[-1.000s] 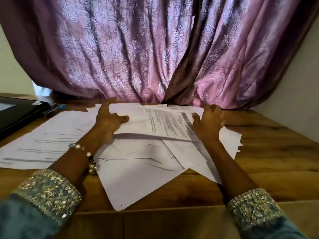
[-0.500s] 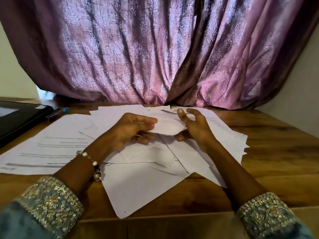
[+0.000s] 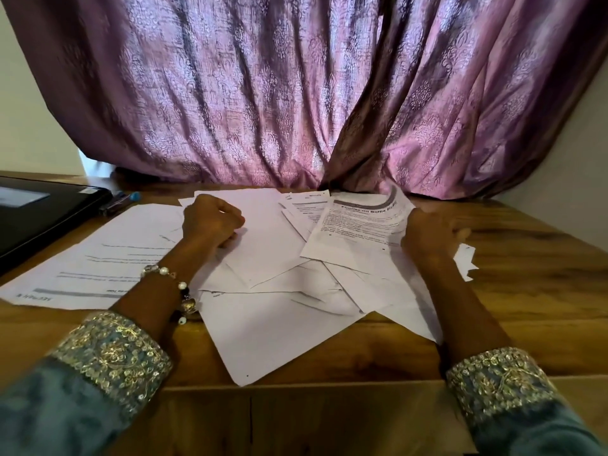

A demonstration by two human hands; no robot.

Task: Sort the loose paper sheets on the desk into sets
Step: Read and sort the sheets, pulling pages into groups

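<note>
Loose white paper sheets [image 3: 279, 330] lie overlapped in a heap on the middle of the wooden desk [image 3: 526, 291]. More sheets with printed lines [image 3: 98, 268] spread to the left. My right hand [image 3: 427, 235] grips the right edge of a printed sheet with a bold heading [image 3: 355, 225], which lies face up on the heap's far right. My left hand [image 3: 210, 222] sits with its fingers curled on a blank sheet [image 3: 263, 238] at the far left of the heap. I cannot see anything held in it.
A shut black laptop [image 3: 36, 218] lies at the left edge, with pens [image 3: 120, 200] beside it. A purple curtain [image 3: 296, 93] hangs down to the desk's back edge. A pale wall [image 3: 566, 179] closes the right side. Bare wood shows at the front and right.
The sheet both hands held up has been turned print side up and moved right. My left hand has let go and drawn back left, and my right hand keeps the sheet's edge.
</note>
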